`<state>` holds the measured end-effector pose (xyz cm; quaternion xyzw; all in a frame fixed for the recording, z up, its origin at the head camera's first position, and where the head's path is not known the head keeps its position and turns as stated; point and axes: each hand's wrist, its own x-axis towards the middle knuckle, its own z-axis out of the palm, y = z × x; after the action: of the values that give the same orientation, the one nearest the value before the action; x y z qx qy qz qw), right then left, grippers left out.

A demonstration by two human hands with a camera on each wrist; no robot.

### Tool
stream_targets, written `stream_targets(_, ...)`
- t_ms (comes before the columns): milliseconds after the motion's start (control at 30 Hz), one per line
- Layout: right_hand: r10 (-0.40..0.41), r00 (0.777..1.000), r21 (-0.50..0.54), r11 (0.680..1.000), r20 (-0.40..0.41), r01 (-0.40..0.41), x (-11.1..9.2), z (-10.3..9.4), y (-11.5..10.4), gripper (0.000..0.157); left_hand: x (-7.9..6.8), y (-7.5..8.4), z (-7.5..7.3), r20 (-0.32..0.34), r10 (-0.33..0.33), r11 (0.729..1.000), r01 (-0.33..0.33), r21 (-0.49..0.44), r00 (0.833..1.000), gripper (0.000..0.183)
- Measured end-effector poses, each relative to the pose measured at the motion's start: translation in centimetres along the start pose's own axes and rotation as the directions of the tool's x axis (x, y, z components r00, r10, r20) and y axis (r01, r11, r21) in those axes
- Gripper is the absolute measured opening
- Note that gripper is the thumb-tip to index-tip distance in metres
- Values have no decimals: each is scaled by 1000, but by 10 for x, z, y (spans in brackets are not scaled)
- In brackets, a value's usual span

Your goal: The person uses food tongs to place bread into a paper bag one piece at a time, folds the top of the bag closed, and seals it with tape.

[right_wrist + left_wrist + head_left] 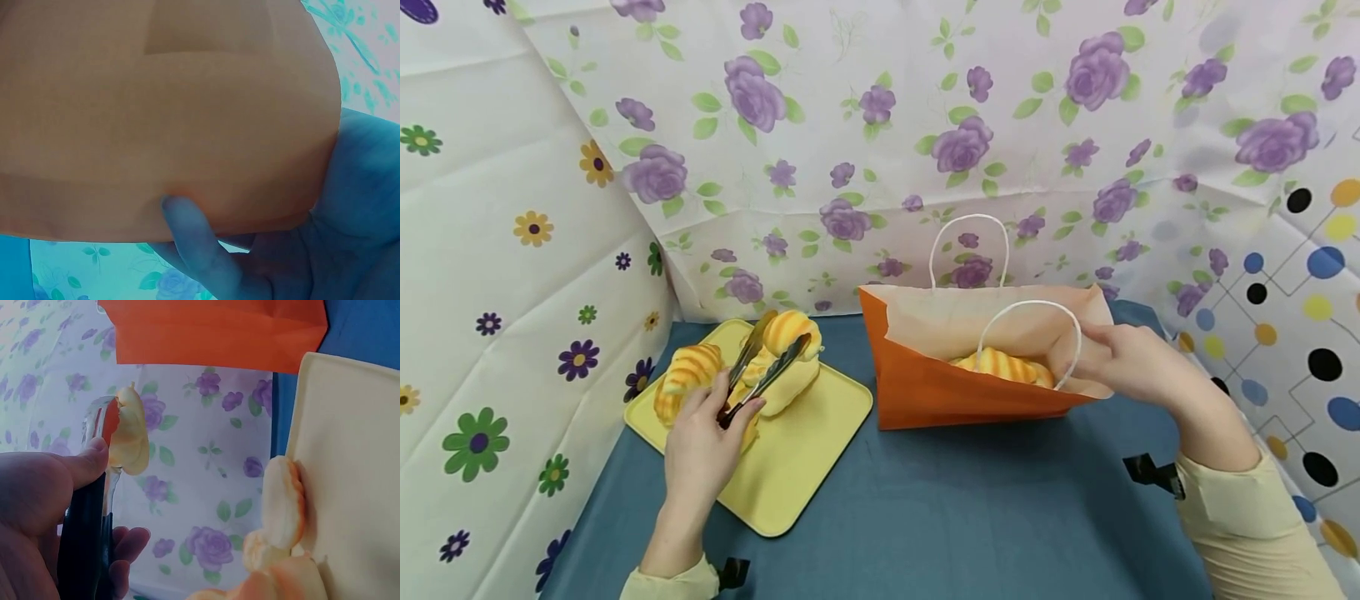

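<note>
Flowered cloth (846,179) hangs far back; my left hand (706,450) grips tongs (782,365) round one roll (785,329) over the left tray (805,442), other rolls (692,371) unbagged; my right hand (1138,365) pinches the right-side bag (917,392), bread (1009,367) already inside

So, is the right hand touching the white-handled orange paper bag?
Touching: the right wrist view shows the right hand pinching the bag by its edge.

Left hand (703,442) grips, right hand (1135,364) pinches (arms (1213,425) outstretched).
</note>
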<state>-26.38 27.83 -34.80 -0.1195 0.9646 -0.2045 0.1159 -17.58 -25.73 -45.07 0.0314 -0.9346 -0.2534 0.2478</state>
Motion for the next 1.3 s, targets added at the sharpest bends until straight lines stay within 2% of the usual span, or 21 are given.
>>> stream_targets(133,-10,1000,-4,1000,8,10,1,-2,1,95,4,10,-8,0,21,1000,-21,-14,1000,71)
stream_targets(300,-16,1000,-18,1000,21,16,6,-6,2,96,15,27,-20,-32,107,994,-108,-29,994,71)
stream_targets(500,15,998,-27,1000,59,-13,10,-11,3,103,28,53,-31,-38,236,971,-237,-18,971,70)
stream_targets(733,17,997,-21,1000,73,-16,14,-11,1,103,41,84,-39,-4,335,942,-335,0,942,73)
stream_targets(867,27,997,-16,1000,69,-26,14,-9,-1,102,52,105,-42,14,413,910,-414,29,910,73)
stream_targets(1000,23,998,-13,1000,53,-22,13,-8,-3,101,65,124,-42,65,496,865,-499,45,866,72)
stream_targets(1100,23,998,-11,1000,53,-23,11,-7,-4,102,75,132,-40,137,529,842,-538,33,837,71)
stream_targets(1200,23,998,-15,1000,51,-22,10,-7,-4,103,86,137,-38,225,538,831,-556,23,813,71)
stream_targets(1300,23,998,-17,1000,50,-22,9,-7,-3,103,96,139,-36,327,543,812,-583,28,773,71)
